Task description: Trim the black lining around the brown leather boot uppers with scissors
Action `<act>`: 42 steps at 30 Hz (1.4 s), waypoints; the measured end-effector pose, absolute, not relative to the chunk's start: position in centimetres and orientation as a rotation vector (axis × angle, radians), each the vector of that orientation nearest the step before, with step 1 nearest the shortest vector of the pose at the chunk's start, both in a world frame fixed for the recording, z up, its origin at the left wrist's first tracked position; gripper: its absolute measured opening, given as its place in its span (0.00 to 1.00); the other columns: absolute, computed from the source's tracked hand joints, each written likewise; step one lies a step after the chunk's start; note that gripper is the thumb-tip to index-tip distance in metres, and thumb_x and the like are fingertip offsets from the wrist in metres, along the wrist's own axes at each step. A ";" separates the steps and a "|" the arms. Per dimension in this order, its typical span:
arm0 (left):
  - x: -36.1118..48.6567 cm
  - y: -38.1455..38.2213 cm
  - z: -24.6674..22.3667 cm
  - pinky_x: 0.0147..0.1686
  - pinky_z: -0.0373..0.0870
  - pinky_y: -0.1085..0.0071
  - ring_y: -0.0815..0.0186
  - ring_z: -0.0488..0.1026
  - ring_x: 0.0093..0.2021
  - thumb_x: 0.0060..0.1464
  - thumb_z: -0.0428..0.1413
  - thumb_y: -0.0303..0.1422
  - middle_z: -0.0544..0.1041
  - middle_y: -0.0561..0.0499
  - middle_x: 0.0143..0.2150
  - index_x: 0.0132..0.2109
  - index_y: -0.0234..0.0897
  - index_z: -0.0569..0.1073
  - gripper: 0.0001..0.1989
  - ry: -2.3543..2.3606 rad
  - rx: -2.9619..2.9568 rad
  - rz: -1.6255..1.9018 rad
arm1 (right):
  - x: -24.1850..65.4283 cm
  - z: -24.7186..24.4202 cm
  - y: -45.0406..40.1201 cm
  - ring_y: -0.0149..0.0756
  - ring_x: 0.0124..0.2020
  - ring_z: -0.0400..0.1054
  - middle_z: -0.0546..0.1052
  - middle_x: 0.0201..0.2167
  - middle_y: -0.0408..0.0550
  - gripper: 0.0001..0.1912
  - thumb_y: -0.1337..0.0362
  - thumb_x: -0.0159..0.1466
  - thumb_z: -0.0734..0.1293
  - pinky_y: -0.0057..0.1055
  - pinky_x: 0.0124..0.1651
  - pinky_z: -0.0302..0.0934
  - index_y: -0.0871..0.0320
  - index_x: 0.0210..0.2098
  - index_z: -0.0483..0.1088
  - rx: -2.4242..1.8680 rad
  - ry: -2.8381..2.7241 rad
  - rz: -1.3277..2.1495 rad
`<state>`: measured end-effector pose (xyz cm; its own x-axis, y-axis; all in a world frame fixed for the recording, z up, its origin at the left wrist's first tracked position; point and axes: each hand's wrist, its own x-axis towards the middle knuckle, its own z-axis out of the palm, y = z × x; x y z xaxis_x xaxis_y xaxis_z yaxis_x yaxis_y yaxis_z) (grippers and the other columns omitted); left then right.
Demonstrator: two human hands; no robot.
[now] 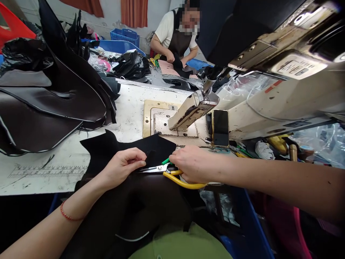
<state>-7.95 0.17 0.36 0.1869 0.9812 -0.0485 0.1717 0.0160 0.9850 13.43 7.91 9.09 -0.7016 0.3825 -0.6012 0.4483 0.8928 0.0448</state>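
My left hand (121, 167) pinches the edge of a black piece of material (107, 151) at the front edge of the white table. Scissors (185, 180) with yellow handles are held in my right hand (191, 163), their blades pointing left toward my left fingertips and lying along the material. A green stick-like thing (165, 161) pokes out by my right fingers. Dark brown material (151, 208) hangs over the table edge and my lap. Whether the blades are parted is hard to tell.
Behind my hands stands a sewing machine post (194, 109) on its base plate (147, 120), with a phone (220, 127) beside it. Stacked brown pieces (72, 104) fill the left. The machine head (269, 54) overhangs the right. A person (175, 39) works across the table.
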 end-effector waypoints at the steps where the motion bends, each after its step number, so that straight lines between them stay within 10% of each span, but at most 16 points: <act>1: -8.0 0.2 0.3 0.39 0.67 0.72 0.67 0.70 0.37 0.56 0.57 0.33 0.73 0.51 0.35 0.32 0.36 0.74 0.06 1.199 1.379 0.960 | 13.5 9.0 8.0 0.43 0.30 0.71 0.77 0.31 0.53 0.09 0.68 0.53 0.64 0.31 0.26 0.49 0.61 0.33 0.73 0.592 2.438 -0.144; 42: -8.4 -0.2 0.4 0.39 0.70 0.74 0.67 0.78 0.36 0.56 0.59 0.38 0.75 0.53 0.36 0.33 0.36 0.75 0.10 1.087 1.009 1.179 | 13.4 6.7 10.3 0.37 0.27 0.67 0.74 0.33 0.50 0.08 0.68 0.56 0.64 0.31 0.23 0.42 0.60 0.36 0.69 0.381 2.529 -0.044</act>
<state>-8.39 -0.20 0.45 0.0557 0.9927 -0.1072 -0.1865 0.1158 0.9756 13.37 10.29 6.66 -0.7937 0.2609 -0.5496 0.2799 0.9587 0.0509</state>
